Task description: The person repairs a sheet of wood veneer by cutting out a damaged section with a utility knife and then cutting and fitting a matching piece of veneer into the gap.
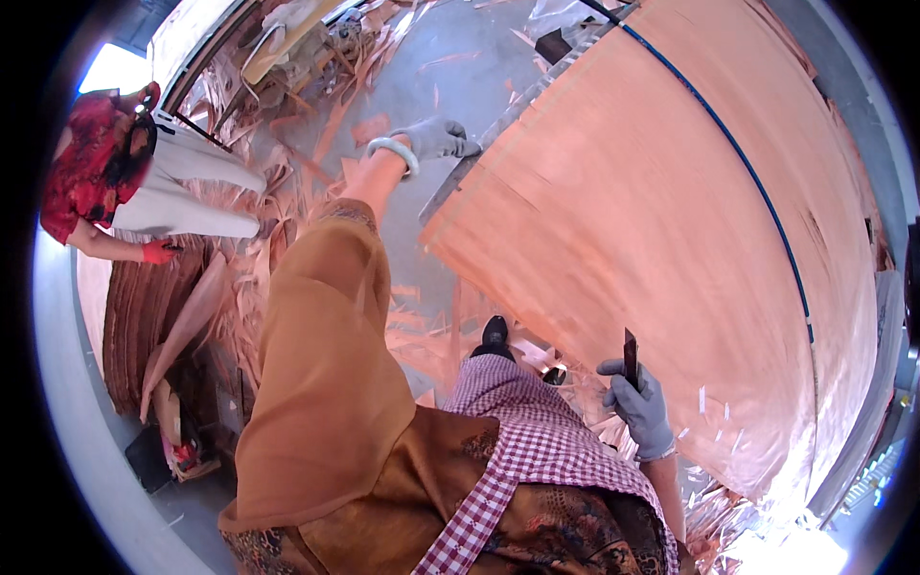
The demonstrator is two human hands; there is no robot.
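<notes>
The veneer sheet (661, 240) — one broad, pinkish-brown sheet — lies across a work surface to the person's right, with a blue line running along it. The left hand (433, 137), gloved grey, grips the sheet's far edge, apparently to steady it. The right hand (640, 407), also gloved, is clenched around one dark blade (631, 356), held upright near the sheet's near edge. One co-worker (125, 182) bends over veneer scraps (240, 268) on the floor

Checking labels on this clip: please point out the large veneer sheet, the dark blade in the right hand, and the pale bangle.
Large pinkish wood veneer sheet (652, 220), head view, bare middle.
Dark narrow blade (631, 356), head view, above the fingers.
Pale round bangle (393, 149), head view, band on left wrist.
</notes>
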